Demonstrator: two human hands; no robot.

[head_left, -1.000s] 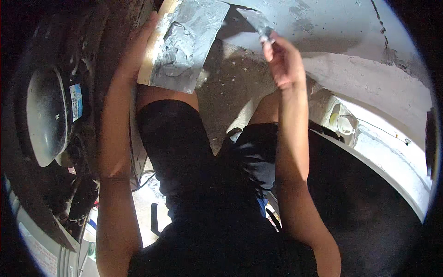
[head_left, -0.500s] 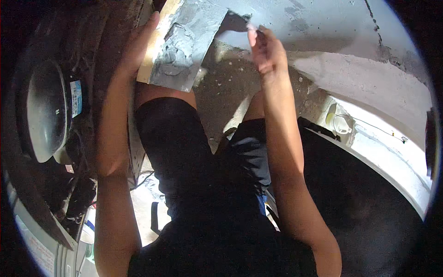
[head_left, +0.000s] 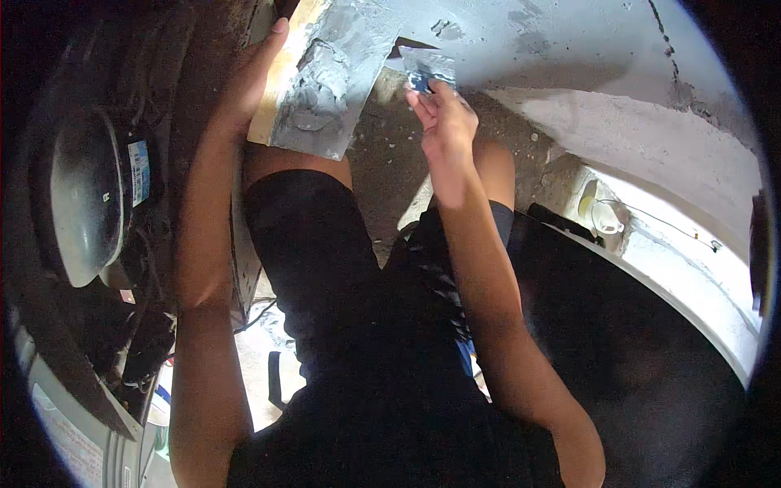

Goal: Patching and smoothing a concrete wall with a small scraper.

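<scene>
My left hand grips the left edge of a flat board with a pale wooden edge strip. A lump of wet grey putty lies on the board's smeared face. The near end of the board is above my left thigh. To the right of the board, my right hand is closed on a putty knife, its thin metal blade pointing up toward the wall. The blade looks smeared with grey. Part of the knife's grip is hidden by my fingers.
Ahead is a grey-coated wall with a dark crack and patches. A glossy dark rounded object with a label is at left. At right stand a large black panel and a white container beside a thin wire.
My right hand has moved left and slightly down, toward the board, and turned so that the knife blade now shows. The board and my left hand have shifted slightly right.
</scene>
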